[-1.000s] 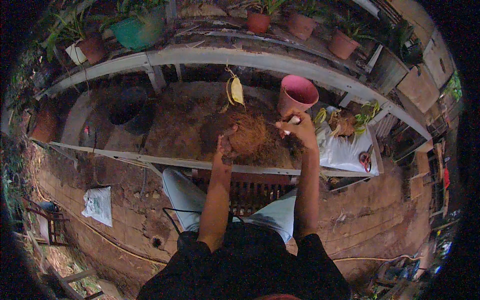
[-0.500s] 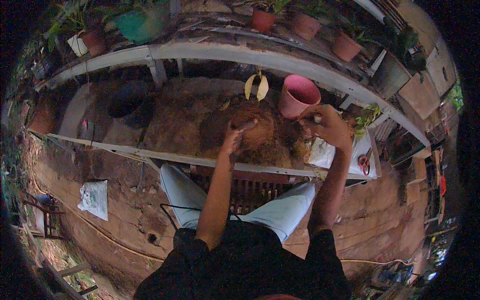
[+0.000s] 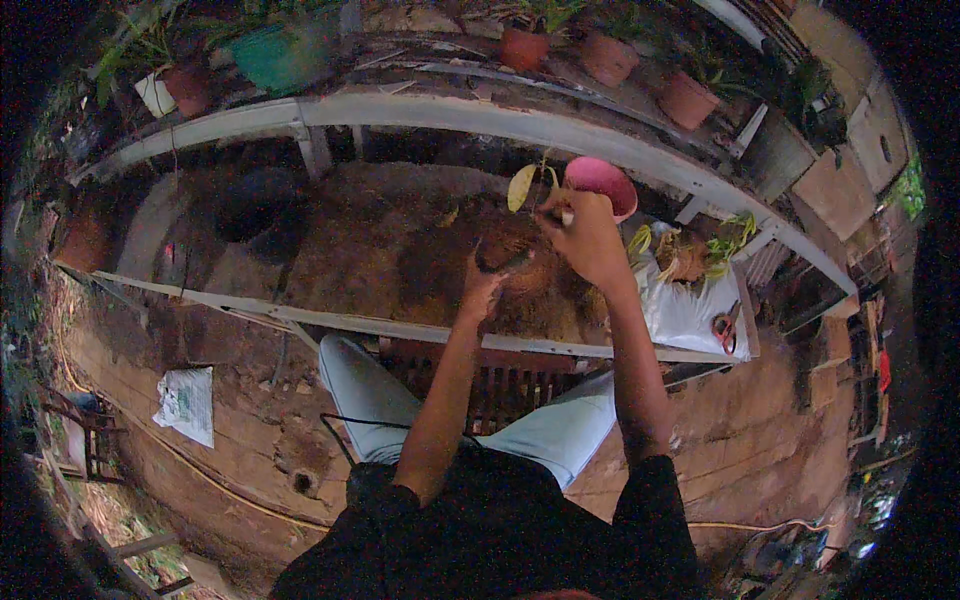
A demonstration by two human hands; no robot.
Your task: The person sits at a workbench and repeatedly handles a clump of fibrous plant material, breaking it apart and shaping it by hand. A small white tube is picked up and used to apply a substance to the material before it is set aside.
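Observation:
A seedling with pale yellow leaves (image 3: 520, 188) stands over the heap of brown soil (image 3: 545, 285) on the bench. Curled around what looks like the brown root ball (image 3: 505, 246) beneath it is my left hand (image 3: 484, 286), its thumb along the near side. My right hand (image 3: 588, 238) is closed with bent fingers just right of the leaves; whatever lies between its fingertips is hidden. Behind that hand a pink pot (image 3: 597, 176) stands, its lower part partly covered by my hand.
On the bench's right end, a white bag (image 3: 690, 312) lies with red-handled scissors (image 3: 724, 332) on it. A leafy plant with a brown root clump (image 3: 684, 256) rests there too. Dark round pot (image 3: 262, 205) sits left. Potted plants line the shelf (image 3: 420, 108) behind.
My right hand has moved left from beside the pink pot to the seedling. My left hand and the seedling have shifted slightly right. The plant on the white bag is now uncovered.

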